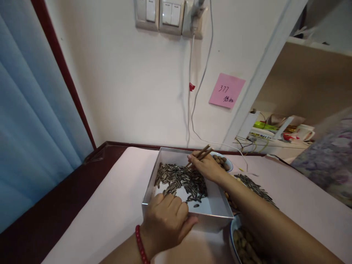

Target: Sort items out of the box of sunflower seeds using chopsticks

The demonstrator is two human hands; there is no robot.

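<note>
A shallow white cardboard box (217,209) sits on a pale pink tabletop (115,209), seen from above by the person working at it. The box has low upright walls and a plain white floor, and striped black-and-grey sunflower seeds (181,179) lie heaped across its middle, thinning out to single seeds near the front wall. The left hand (166,220), with a red bead bracelet (140,246) at the wrist, is curled closed over the box's near left corner, fingers hooked inside the wall and thumb pressed along the outside. The right hand (207,167) reaches in from the right, fingers pinched shut on a pair of brown wooden chopsticks (199,154), whose tips are in the seeds. A small bowl of peanuts (223,162) stands just behind that hand, and a second bowl of peanuts (242,245) sits at the box's near right corner. More sunflower seeds (255,189) lie loose on the table to the right.
</note>
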